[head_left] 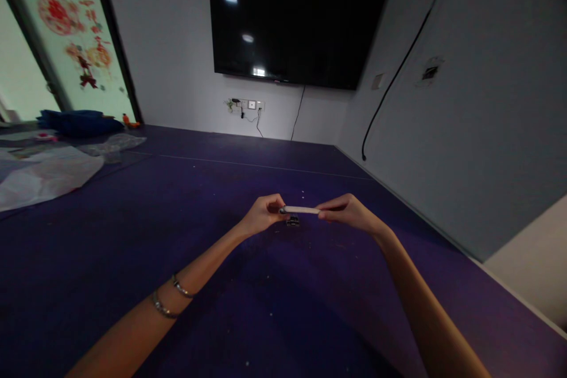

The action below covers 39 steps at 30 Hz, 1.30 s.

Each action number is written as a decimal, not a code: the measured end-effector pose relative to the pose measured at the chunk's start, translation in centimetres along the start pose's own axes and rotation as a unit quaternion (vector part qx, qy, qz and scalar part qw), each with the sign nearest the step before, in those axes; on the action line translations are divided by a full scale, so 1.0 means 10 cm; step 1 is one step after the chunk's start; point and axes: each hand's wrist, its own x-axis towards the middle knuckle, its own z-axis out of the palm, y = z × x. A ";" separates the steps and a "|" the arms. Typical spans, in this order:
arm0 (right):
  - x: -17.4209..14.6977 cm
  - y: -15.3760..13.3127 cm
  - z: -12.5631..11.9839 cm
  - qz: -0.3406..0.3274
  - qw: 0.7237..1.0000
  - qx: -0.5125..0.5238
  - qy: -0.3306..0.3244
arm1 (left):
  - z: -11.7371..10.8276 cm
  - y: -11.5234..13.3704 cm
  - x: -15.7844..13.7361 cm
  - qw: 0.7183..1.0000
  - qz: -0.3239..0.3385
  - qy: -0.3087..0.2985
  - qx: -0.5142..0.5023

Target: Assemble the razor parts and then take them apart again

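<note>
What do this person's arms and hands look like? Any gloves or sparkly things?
The left hand and right hand wear no gloves. Two silvery bracelets circle the left forearm; none shows on the right forearm. No sleeves show.

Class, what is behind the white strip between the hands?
Behind the strip, the purple surface shows; a small dark object appears just below it in view. Whatever the strip directly covers is hidden.

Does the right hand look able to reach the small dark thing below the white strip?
Probably, once freed: the right hand pinches the white strip, but the dark thing looks open on its right.
</note>
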 end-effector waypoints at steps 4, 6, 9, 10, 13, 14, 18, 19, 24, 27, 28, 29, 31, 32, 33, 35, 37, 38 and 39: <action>0.01 -0.01 0.01 -0.006 0.999 -0.011 0.030 | 0.00 0.00 0.00 1.000 -0.003 -0.003 -0.001; 0.01 -0.02 0.01 -0.010 1.000 -0.004 -0.001 | -0.01 0.00 0.00 1.000 -0.006 -0.007 0.001; 0.00 -0.04 0.02 -0.013 1.000 -0.003 -0.016 | -0.01 0.00 0.00 1.000 -0.005 -0.006 0.004; 0.00 -0.05 0.02 -0.012 1.000 -0.007 -0.003 | -0.01 0.00 0.00 1.000 -0.002 -0.003 0.005; 0.00 -0.07 0.03 -0.013 0.999 -0.015 0.028 | -0.01 0.00 0.01 1.000 0.008 0.006 0.014; 0.00 -0.07 0.03 -0.015 1.000 -0.015 0.023 | -0.01 0.00 0.01 1.000 0.008 0.006 0.017; 0.00 -0.08 0.03 -0.020 0.999 -0.021 0.015 | -0.01 0.00 0.01 1.000 0.002 0.000 0.015; 0.00 -0.09 0.03 -0.019 0.999 -0.028 0.032 | 0.00 0.00 0.01 1.000 0.003 0.001 0.012; -0.02 -0.11 0.03 -0.019 0.999 -0.035 0.017 | 0.00 0.01 0.00 1.000 -0.006 0.006 0.006; -0.02 -0.14 0.04 -0.023 0.998 -0.037 0.038 | 0.00 0.01 0.00 1.000 -0.010 0.006 0.000; -0.02 -0.15 0.04 -0.024 0.997 -0.039 0.054 | 0.00 0.01 0.00 1.000 -0.008 0.008 -0.002; -0.03 -0.16 0.04 -0.024 0.997 -0.039 0.060 | 0.00 0.00 0.00 1.000 -0.007 0.008 -0.002; -0.03 -0.19 0.04 -0.025 0.998 -0.036 0.039 | 0.00 0.00 0.00 1.000 -0.007 0.007 -0.002; -0.04 -0.19 0.05 -0.024 0.999 -0.033 0.023 | 0.00 0.00 0.00 1.000 -0.008 0.004 -0.003; -0.04 -0.20 0.05 -0.024 0.999 -0.032 0.015 | 0.00 0.01 -0.01 1.000 -0.008 0.003 -0.005; -0.04 -0.21 0.05 -0.023 0.998 -0.036 0.036 | 0.00 0.02 -0.01 1.000 -0.008 0.003 -0.009; -0.04 -0.23 0.06 -0.022 0.997 -0.043 0.065 | 0.00 0.05 -0.02 1.000 -0.007 0.003 -0.012; -0.04 -0.24 0.06 -0.022 0.997 -0.044 0.063 | 0.00 0.06 -0.02 1.000 -0.010 0.003 -0.009; -0.05 -0.25 0.07 -0.023 0.998 -0.043 0.050 | 0.00 0.07 -0.02 1.000 -0.013 0.004 -0.004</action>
